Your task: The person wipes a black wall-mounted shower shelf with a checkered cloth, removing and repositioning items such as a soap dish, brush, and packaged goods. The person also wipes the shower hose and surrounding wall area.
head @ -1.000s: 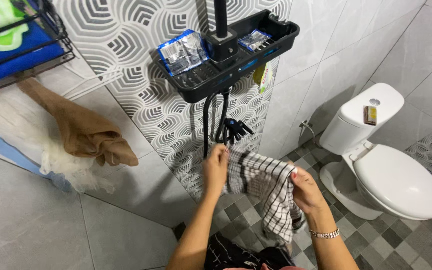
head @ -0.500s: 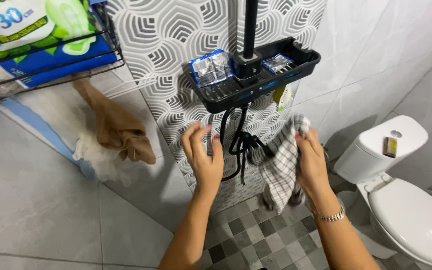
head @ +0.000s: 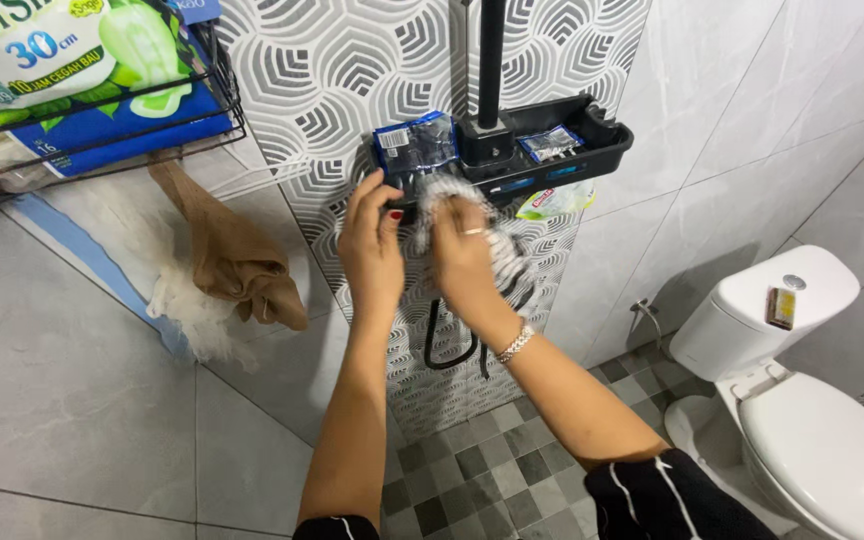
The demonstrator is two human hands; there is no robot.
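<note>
The right hand (head: 464, 255) is closed around a bunched checked cloth (head: 500, 262), pressing it against the front edge of the black shower shelf (head: 592, 150). The left hand (head: 372, 245) rests its loosely curled fingers on the shelf's left end, apparently gripping nothing, though the view is poor there. The cloth looks light, soft and floppy, best gathered in 1 fistful.
</note>
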